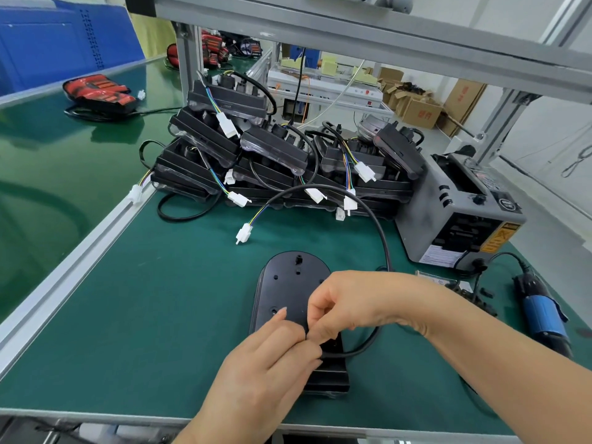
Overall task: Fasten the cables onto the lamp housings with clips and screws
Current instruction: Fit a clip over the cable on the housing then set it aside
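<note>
A green-matted workbench (160, 315) fills the lower frame. A heap of black plastic lamp housings (275, 149) sits upper centre, with a grey box-shaped tape dispenser (461, 219) to its right. One black oval lamp housing (288, 283) lies lower centre. Over it, the left hand (272, 357) and right hand (349, 302) meet fingertip to fingertip. I cannot tell what they pinch, if anything. A thin black cable (349, 353) loops out from beneath them.

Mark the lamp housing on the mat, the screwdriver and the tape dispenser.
lamp housing (288, 283): head view, rounded upper back.
screwdriver (541, 315): head view, blue grip.
tape dispenser (423, 213): head view, grey side wall.
</note>
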